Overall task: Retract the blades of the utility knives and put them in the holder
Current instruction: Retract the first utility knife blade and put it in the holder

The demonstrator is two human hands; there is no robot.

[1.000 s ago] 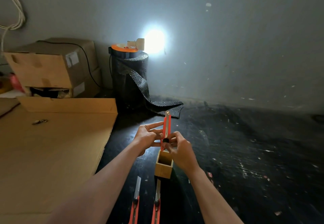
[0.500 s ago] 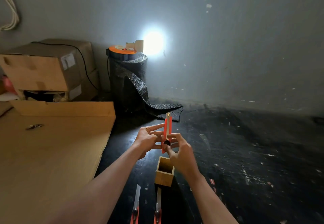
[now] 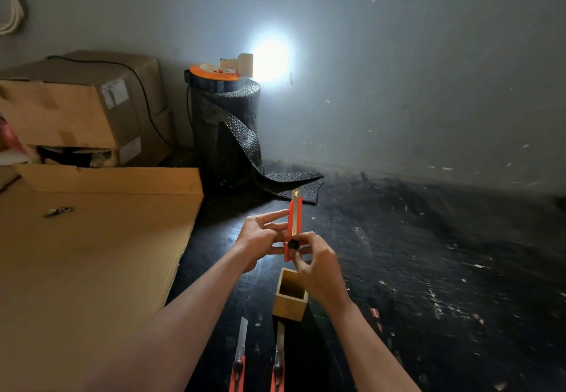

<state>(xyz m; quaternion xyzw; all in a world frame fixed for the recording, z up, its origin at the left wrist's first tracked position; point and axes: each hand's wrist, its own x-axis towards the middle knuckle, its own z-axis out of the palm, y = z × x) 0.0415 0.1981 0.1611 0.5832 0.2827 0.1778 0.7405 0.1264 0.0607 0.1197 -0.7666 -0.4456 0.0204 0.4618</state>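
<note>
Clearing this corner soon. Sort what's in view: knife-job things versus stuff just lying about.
Job:
- held knife, in left hand and right hand
- wooden holder
- two floor knives, blades out

Lying about:
- cardboard boxes
- flat cardboard sheet
- black mesh roll
- orange cable reel

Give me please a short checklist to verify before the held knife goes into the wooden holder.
1. Blade of held knife retracted: not ok, tip shows at the top.
2. Grip: ok, left hand and right hand both on it.
3. Right thumb at the black slider: ok.
4. Holder empty, upright: ok.
5. Two knives on the floor retracted: not ok, blades out.
6. Slider locked: cannot tell.
</note>
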